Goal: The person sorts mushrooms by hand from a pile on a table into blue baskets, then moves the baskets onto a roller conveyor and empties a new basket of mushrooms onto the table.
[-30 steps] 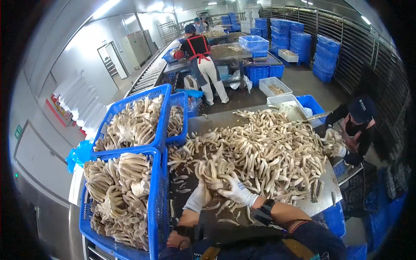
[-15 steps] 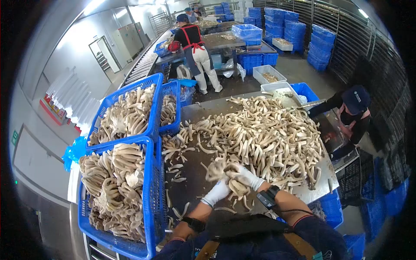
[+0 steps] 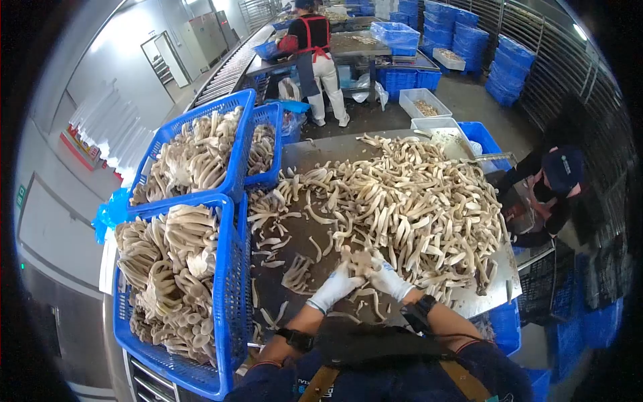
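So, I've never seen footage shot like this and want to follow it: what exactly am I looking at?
There's no robot here, just a person's own two hands. The camera is worn on that person's head, looking forward and down, so the arms reach in from the bottom edge. The white-gloved left hand and white-gloved right hand hold a small, ragged, pale mushroom clump between them. Below them is a flat grey metal table, with slender, cream-coloured loose mushrooms heaped across much of it. On the left, perforated blue plastic crates hold thick bunches of mushrooms.
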The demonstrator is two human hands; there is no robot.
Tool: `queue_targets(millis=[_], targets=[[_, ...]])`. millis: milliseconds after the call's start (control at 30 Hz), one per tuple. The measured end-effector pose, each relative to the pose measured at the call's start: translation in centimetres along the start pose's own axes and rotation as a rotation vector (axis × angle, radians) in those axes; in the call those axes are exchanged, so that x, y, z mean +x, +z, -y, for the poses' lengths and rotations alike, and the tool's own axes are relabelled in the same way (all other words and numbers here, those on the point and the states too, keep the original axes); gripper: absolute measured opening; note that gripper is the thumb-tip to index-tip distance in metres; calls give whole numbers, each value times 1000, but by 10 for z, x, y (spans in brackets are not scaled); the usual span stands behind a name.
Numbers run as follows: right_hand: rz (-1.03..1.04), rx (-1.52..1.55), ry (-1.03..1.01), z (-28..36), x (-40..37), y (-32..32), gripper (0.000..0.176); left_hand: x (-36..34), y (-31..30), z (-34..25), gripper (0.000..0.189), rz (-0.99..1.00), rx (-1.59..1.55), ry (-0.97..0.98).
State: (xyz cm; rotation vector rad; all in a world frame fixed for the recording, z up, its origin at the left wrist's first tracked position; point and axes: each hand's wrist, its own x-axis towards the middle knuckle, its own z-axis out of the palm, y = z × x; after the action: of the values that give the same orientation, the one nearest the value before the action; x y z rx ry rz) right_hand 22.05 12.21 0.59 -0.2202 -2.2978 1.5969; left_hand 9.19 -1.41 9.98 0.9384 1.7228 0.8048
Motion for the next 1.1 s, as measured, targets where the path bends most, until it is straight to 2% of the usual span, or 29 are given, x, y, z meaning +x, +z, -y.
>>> queue_targets(millis=[33,67,100,167,200,233,333,367,400,467,500,533,600,667,733,800,833,867,900,933,967,1033,1067,1100], targets=[[6,331,72,-18,-4,1,49,-7,0,-5,65,-77,-96,35],[-55,783,262,8,-4,2,44,-11,1,-4,69,-155,-192,72],[-210,1239,431,39,-4,2,38,-3,5,13,65,-185,-296,172],[-146,932,428,34,2,-14,37,12,8,39,58,-204,-551,168],[-217,868,409,34,3,-15,37,21,8,54,55,-213,-677,165],[-287,800,395,34,4,-15,38,34,9,75,43,-221,-914,60],[-76,734,320,13,4,-6,48,20,14,44,32,-176,-325,165],[-61,929,269,20,8,-7,46,27,16,53,28,6,-350,176],[-219,919,435,33,10,-13,41,26,16,48,29,-90,-543,139],[-367,696,281,29,22,-13,38,32,9,33,29,-292,-927,74],[-309,796,465,42,21,-12,46,42,11,34,32,-319,-596,208],[-206,597,231,36,17,-6,59,50,15,37,37,-333,-264,325],[-403,869,396,69,35,-11,66,63,16,34,50,-382,-36,387],[-443,730,405,51,47,-42,62,31,-13,-15,60,-174,-259,166],[-499,533,412,27,32,-61,61,37,-37,26,63,-379,-2,341],[-590,219,364,25,4,-64,61,19,-53,74,58,-813,56,87],[-625,30,286,34,4,-69,62,4,-63,95,64,-949,47,-3],[-677,24,264,48,3,-64,64,-11,-72,111,71,-1087,51,-92],[-727,16,241,62,2,-58,67,-21,-72,128,77,-1099,70,-158],[-610,-31,246,62,-7,-50,64,-27,-70,146,83,-1119,92,-215],[-329,181,348,64,-8,-42,67,-23,-67,171,91,-988,127,-276],[111,177,505,62,-9,-14,71,-14,-49,159,92,-796,297,-219],[260,-40,557,50,-9,6,71,-9,-44,146,91,-757,764,-383],[302,-203,512,38,-8,21,72,0,-47,146,86,-685,698,-327]])
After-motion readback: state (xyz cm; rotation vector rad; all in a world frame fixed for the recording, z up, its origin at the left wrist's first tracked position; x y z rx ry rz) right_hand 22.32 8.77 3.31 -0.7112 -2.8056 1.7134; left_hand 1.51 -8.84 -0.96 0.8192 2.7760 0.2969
